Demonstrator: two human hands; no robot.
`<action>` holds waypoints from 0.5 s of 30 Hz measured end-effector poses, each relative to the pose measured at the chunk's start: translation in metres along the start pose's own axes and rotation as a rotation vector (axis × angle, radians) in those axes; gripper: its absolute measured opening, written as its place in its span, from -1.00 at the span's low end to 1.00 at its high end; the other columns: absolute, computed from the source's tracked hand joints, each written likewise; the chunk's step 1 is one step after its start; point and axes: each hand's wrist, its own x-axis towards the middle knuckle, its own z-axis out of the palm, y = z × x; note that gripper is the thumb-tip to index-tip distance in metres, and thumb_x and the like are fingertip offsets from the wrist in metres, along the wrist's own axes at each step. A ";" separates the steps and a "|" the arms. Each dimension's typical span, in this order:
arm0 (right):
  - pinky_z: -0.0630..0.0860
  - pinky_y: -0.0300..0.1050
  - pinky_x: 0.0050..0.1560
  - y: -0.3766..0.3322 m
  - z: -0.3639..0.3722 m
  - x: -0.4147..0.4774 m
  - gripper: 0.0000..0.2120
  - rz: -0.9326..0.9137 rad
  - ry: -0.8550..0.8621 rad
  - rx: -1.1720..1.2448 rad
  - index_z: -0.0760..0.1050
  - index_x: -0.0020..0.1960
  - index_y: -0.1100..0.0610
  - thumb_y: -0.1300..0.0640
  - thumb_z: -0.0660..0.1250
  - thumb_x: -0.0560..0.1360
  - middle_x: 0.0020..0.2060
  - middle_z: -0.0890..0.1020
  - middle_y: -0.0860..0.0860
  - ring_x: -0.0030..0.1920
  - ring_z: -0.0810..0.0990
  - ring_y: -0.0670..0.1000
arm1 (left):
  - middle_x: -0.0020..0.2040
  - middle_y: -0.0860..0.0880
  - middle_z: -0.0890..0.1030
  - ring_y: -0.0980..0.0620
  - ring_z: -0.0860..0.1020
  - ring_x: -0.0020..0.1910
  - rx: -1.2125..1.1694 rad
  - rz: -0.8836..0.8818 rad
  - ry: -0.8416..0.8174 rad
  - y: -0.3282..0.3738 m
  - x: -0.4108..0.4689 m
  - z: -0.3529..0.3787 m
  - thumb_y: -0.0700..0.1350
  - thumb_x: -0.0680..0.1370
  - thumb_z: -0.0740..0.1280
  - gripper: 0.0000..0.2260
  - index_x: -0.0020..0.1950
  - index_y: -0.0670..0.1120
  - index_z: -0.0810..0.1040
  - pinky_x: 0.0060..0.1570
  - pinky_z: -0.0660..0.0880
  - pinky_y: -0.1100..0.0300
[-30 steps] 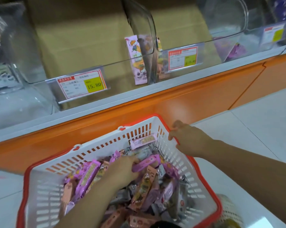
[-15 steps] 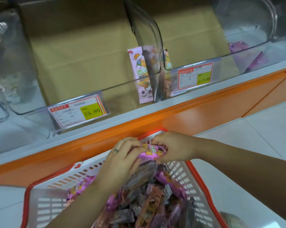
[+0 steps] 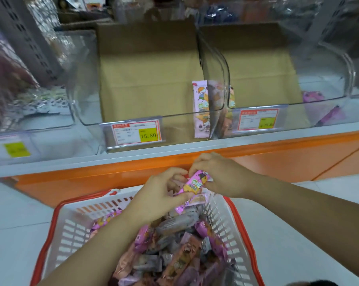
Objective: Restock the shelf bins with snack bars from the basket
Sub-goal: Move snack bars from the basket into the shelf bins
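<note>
The basket (image 3: 75,230) sits nearest the camera, still heaped with loose snack bars (image 3: 174,254) in pink, brown and grey wrappers. A second ago the left hand (image 3: 158,195) was buried in that heap and the right hand (image 3: 220,174) rested on the basket's far rim. Now both have met above the far end of the basket on one pink snack bar (image 3: 195,183). The left hand pinches its lower end and the right hand pinches its upper end, so the bar is clear of the heap. Another pink wrapper shows just under it, and I cannot tell which hand holds that one. My reading is that the pick is done and the carry to the shelf comes next.

The held bar is slim and tilted, in a glossy pink wrapper with a cartoon print and a yellow patch.

Beyond the basket runs the orange shelf front (image 3: 92,176). Above it is a clear shelf bin (image 3: 133,118) carrying a price tag (image 3: 137,133) marked 15.80. That bin is almost bare, with cardboard (image 3: 149,79) behind and one matching upright bar (image 3: 200,108) at its right wall. That match suggests this bin is the bar's destination.
</note>
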 end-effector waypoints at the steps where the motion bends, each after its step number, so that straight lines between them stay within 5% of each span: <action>1: 0.38 -0.02 0.17 -0.004 -0.003 -0.005 -0.65 -0.005 0.014 0.002 0.50 0.21 -0.06 0.21 0.36 0.47 0.20 0.42 -0.04 0.21 0.36 0.02 | -0.03 0.12 0.60 0.22 0.56 -0.13 -0.067 -0.041 -0.009 0.006 -0.003 -0.001 -0.05 0.41 0.50 -0.65 0.10 0.18 0.46 -0.06 0.49 0.34; 4: 0.40 -0.07 0.19 -0.016 -0.012 -0.021 -0.57 -0.010 0.101 -0.014 0.45 0.30 -0.04 0.24 0.34 0.48 0.35 0.31 -0.01 0.28 0.40 0.04 | -0.08 0.03 0.58 0.12 0.58 -0.13 -0.237 -0.133 -0.036 0.024 -0.011 -0.002 -0.14 0.43 0.48 -0.61 0.20 0.04 0.46 -0.05 0.49 0.27; 7: 0.48 0.04 0.15 -0.026 -0.025 -0.044 -0.51 0.041 0.361 0.119 0.39 0.34 0.01 0.23 0.40 0.45 0.32 0.33 -0.02 0.16 0.53 0.06 | -0.12 0.02 0.55 0.07 0.58 -0.14 -0.358 -0.168 -0.006 0.047 -0.020 -0.001 -0.23 0.46 0.44 -0.64 0.17 0.01 0.42 -0.09 0.49 0.26; 12: 0.52 -0.13 -0.11 -0.046 -0.060 -0.094 -0.66 0.119 0.549 0.405 0.35 -0.13 -0.14 0.23 0.44 0.40 0.01 0.52 -0.09 -0.18 0.61 -0.03 | -0.16 -0.06 0.51 0.09 0.52 -0.27 -0.446 -0.194 0.062 0.102 -0.025 0.012 -0.20 0.43 0.49 -0.72 -0.07 -0.08 0.38 -0.20 0.40 0.21; 15: 0.52 -0.19 -0.16 -0.056 -0.077 -0.123 -0.70 0.129 0.519 0.503 0.40 -0.14 -0.10 0.15 0.50 0.36 0.01 0.56 -0.13 -0.25 0.62 0.00 | -0.14 -0.17 0.43 -0.05 0.45 -0.14 -0.553 -0.181 0.067 0.142 -0.021 0.024 -0.11 0.29 0.55 -0.63 -0.19 -0.09 0.35 -0.06 0.39 0.01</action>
